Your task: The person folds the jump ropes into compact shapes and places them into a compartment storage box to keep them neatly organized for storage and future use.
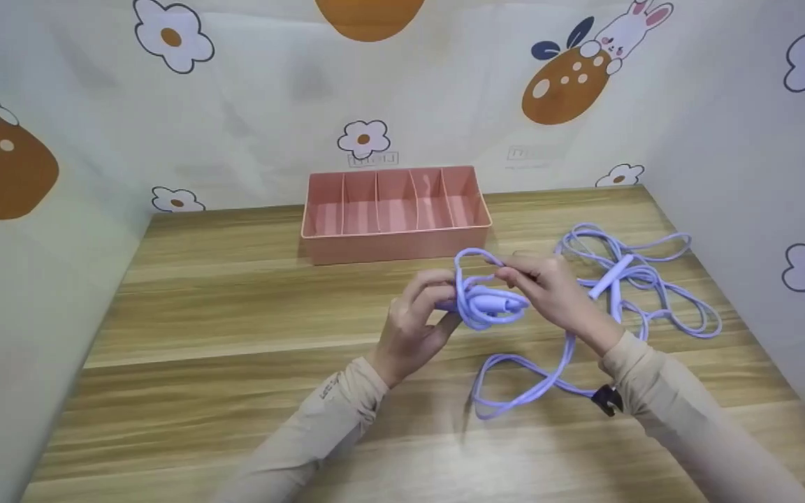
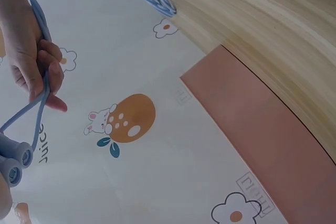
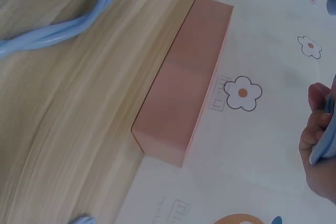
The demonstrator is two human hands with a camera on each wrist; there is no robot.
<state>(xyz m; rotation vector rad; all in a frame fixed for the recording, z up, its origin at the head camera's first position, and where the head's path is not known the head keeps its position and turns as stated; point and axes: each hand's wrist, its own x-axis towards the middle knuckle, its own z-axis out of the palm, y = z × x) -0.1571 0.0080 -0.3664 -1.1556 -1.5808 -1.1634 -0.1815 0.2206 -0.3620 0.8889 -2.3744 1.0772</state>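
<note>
In the head view, my left hand (image 1: pixel 413 328) holds a bundled periwinkle-blue skipping rope (image 1: pixel 492 305) up above the table, left of my right hand. Several turns of cord wrap around its handles. Two handle ends (image 2: pixel 23 155) show side by side in the left wrist view. My right hand (image 1: pixel 546 286) pinches the cord between thumb and fingers, just right of the bundle. A loop of cord (image 1: pixel 514 402) lies on the wood below that hand. How this loop joins the bundle is partly hidden by the right wrist.
A pink box with several compartments (image 1: pixel 395 248) stands at the back by the patterned sheet. More blue skipping rope with a handle (image 1: pixel 612 276) lies loosely tangled on the right side of the wooden table (image 1: pixel 235 335). A small black item (image 1: pixel 607 399) sits at the right cuff.
</note>
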